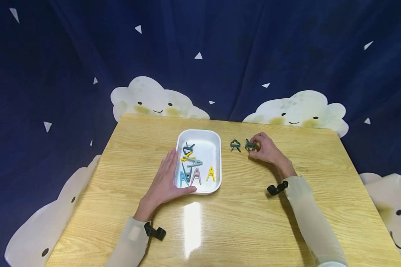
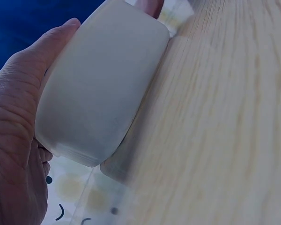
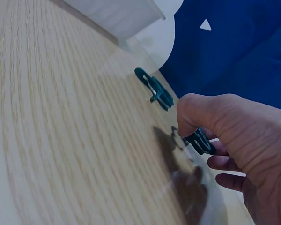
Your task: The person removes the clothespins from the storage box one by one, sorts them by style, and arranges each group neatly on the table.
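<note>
My right hand (image 1: pixel 265 148) pinches a dark green plant clip (image 3: pixel 201 141) between thumb and fingers, just above the table. Left of it, a second dark green plant clip (image 1: pixel 235 145) lies on the wood. My left hand (image 1: pixel 168 181) rests on a white tray (image 1: pixel 219 163), its fingers stretched along the left side and the thumb along the near edge. Inside the tray are another dark green clip (image 1: pixel 188 149), yellow clothespins (image 1: pixel 211 174), a pinkish clothespin (image 1: pixel 196 176), a light blue clothespin (image 1: pixel 183 178) and a grey-blue clothespin (image 1: pixel 194 162). Some overlap.
A wooden table (image 1: pixel 247 222) bears everything. Behind it hangs a dark blue curtain (image 1: pixel 234 44) with white triangles and cloud faces. Each sleeve carries a black wrist mount (image 1: pixel 276 188).
</note>
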Action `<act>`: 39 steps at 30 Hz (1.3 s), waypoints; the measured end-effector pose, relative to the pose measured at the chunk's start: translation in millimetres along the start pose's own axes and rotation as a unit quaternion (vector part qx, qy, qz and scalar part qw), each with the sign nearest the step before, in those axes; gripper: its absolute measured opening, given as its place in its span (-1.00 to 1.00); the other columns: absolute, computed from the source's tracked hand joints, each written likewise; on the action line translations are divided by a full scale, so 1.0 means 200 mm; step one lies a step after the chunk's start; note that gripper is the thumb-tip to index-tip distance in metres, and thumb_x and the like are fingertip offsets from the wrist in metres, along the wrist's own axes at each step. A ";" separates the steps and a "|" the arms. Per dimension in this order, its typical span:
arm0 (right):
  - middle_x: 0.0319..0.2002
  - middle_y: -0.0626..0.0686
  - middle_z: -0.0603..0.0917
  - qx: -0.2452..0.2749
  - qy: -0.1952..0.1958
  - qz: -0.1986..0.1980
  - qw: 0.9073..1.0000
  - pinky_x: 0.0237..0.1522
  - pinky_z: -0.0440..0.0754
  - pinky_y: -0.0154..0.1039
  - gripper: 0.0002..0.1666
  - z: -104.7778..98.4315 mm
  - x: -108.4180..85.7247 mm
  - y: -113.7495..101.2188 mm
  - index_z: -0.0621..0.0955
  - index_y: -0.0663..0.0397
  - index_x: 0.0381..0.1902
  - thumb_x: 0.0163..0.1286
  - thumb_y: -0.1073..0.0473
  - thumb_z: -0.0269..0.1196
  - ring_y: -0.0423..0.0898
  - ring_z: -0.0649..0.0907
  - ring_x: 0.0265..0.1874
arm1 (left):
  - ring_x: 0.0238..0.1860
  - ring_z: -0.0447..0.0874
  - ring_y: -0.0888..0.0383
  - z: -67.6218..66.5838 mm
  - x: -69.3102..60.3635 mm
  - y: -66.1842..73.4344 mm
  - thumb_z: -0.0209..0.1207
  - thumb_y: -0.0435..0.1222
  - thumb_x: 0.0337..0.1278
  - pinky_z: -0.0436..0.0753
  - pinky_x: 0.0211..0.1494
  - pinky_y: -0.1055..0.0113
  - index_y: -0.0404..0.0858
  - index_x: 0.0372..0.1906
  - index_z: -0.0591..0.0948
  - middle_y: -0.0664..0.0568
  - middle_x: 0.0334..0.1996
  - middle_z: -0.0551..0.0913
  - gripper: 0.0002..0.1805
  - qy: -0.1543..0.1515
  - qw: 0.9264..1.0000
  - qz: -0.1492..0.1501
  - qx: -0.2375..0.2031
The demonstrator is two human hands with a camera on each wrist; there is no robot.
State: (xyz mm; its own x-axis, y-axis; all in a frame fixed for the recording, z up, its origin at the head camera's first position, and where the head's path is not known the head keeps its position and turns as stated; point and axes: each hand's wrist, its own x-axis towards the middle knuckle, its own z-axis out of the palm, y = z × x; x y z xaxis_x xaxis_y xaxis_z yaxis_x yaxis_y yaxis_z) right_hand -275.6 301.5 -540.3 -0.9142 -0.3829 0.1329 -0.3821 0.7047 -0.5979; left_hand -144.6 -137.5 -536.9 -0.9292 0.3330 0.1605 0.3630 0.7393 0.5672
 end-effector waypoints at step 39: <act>0.13 0.36 0.49 -0.010 -0.039 0.007 0.999 0.15 0.48 0.28 -0.30 -0.01 0.01 0.04 0.55 0.30 0.24 0.15 0.22 0.50 0.30 0.45 0.12 | 0.71 -0.27 -0.06 -0.01 0.00 0.00 0.34 0.55 -0.22 -0.15 0.73 0.04 -0.21 0.71 -0.24 0.05 0.72 -0.30 0.60 -0.002 1.000 0.005 -0.005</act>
State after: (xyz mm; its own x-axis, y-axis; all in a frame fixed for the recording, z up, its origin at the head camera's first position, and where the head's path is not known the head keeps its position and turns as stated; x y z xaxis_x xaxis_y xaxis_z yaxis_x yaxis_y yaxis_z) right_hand -280.2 306.9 -543.9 -0.9062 -0.4182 0.0622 -0.3729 0.7212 -0.5838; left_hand -144.3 -138.1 -535.1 -0.9249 0.3428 0.1643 0.3724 0.7301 0.5729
